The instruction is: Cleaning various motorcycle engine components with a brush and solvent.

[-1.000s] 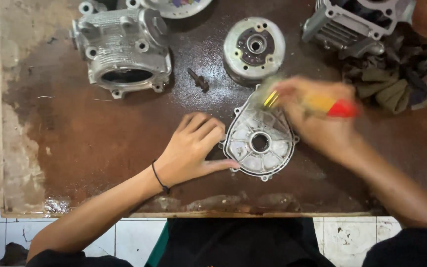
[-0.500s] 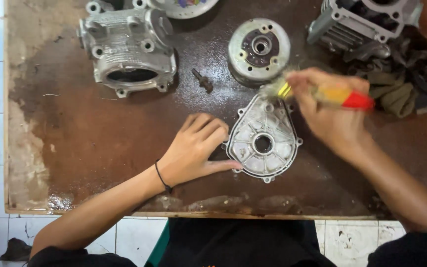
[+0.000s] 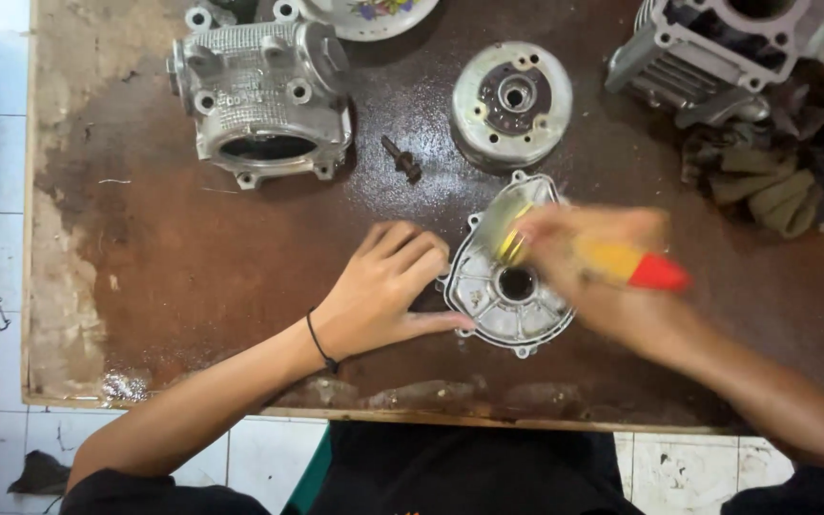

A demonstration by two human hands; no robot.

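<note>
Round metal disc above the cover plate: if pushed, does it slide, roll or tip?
The round metal disc lies flat on the wet-looking board, so it would probably slide, not roll. It looks thick, solid metal, so likely heavy for its size and stiff. Its low, wide shape makes tipping unlikely.

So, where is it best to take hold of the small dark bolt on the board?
Probably pinch the bolt across its thin shank from above. It lies flat and alone between the cylinder head and the round rotor, so both sides seem free.
</note>
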